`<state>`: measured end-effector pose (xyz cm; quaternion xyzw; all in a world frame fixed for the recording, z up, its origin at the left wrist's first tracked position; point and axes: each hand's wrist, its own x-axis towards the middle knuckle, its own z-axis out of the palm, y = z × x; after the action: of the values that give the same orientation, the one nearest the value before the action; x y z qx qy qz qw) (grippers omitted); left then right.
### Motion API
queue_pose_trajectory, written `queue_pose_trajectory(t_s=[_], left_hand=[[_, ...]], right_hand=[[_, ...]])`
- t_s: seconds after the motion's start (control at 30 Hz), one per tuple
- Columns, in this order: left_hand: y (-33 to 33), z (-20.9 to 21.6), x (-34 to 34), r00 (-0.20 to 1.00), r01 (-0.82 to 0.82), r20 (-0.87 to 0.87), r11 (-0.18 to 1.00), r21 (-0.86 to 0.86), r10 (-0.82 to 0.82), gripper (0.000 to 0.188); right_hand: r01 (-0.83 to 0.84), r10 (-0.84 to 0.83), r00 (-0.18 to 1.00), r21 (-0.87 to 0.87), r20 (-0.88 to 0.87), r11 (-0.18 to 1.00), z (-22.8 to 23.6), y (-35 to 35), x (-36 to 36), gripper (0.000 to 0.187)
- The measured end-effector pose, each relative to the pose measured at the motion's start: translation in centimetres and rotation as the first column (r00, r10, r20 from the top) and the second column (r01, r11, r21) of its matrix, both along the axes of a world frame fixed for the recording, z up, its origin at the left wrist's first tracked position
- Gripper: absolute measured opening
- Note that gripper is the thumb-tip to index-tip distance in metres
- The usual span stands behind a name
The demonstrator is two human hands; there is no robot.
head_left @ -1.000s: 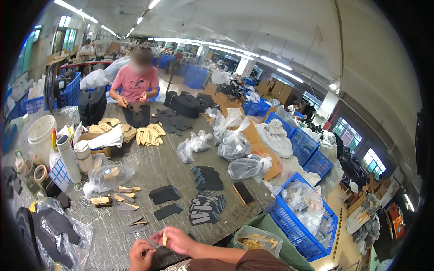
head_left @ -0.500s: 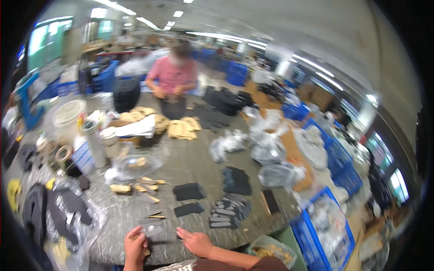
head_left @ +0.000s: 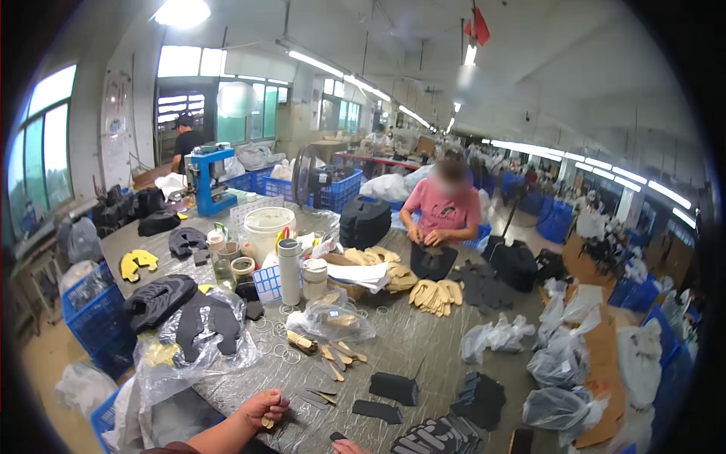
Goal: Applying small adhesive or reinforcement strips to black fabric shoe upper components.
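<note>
My left hand (head_left: pixel 265 409) is closed above the near table edge, and a small tan strip (head_left: pixel 268 422) shows below its fingers. At the lower edge, only part of my right hand (head_left: pixel 349 447) is in view, its fingers at a small black piece (head_left: pixel 337 436); the rest is cut off. Between and beyond the hands lie thin grey strips (head_left: pixel 312 398), with tan-edged strips (head_left: pixel 333 360) farther off. A stack of black cut pieces (head_left: pixel 394 388) and a flat black piece (head_left: pixel 377 412) lie to the right. Grey-striped black pieces (head_left: pixel 437 439) sit near the lower edge.
Across the table (head_left: pixel 423 344), a person in pink (head_left: pixel 445 203) handles a black piece. Tan cut pieces (head_left: pixel 436 296), jars and a white bucket (head_left: pixel 270 220) stand mid-table. Plastic-wrapped dark parts (head_left: pixel 208 325) lie left; clear bags (head_left: pixel 560 356) line the right. A blue press (head_left: pixel 211 181) is farther back.
My view has swung left and up, so the table appears farther right and lower. My right hand has slid mostly out of the lower edge; my left hand stays closed.
</note>
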<state>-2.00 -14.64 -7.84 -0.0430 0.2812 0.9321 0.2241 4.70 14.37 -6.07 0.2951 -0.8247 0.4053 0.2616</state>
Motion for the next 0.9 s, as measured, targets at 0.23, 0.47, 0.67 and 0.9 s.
queue_pose_trajectory(t_s=[0.23, 0.47, 0.67, 0.9], left_hand=[[-0.8, 0.1, 0.1, 0.999, 0.043, 0.027, 0.993, 0.109, -0.046, 0.006], [-0.8, 0.7, -0.6, 0.996, 0.014, 0.086, 1.000, -0.015, -0.012, 0.013], [0.5, 3.3, 0.6, 0.991, -0.115, -0.075, 0.987, -0.109, 0.107, 0.011], [4.4, 6.4, 1.7, 0.993, -0.114, -0.090, 0.752, -0.649, 0.072, 0.010]], right_hand=[[-0.069, 0.077, 0.981, -0.049, 0.175, 0.996, 0.9, 1.1, 0.9, 0.019], [0.041, -0.078, 0.988, 0.263, 0.131, 0.964, 2.4, 2.7, 1.3, 0.041], [-0.023, -0.056, 0.984, 0.433, 0.170, 0.901, 3.4, 2.4, 1.8, 0.041], [0.142, -0.200, 0.968, 0.328, 0.150, 0.934, 3.6, 3.2, 3.3, 0.035]])
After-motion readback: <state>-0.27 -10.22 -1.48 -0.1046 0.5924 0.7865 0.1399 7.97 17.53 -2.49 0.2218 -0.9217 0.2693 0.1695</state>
